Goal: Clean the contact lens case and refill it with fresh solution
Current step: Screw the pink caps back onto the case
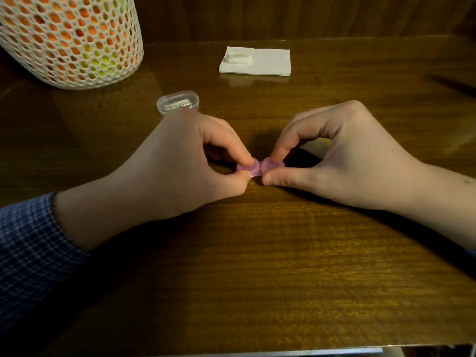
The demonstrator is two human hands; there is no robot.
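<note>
A small pink contact lens case [260, 166] with two round caps lies on the wooden table [257, 266] in the middle of the view. My left hand [180, 163] pinches its left cap between thumb and forefinger. My right hand [342, 155] pinches the right cap the same way. The fingers hide much of both caps. No solution bottle shows in the frame.
A clear oval plastic box [178, 102] lies just behind my left hand. A folded white tissue [257, 61] with a smaller pad on it sits at the back. A tall white mesh container [72, 39] with orange and yellow contents stands back left. The table's front edge runs along the bottom.
</note>
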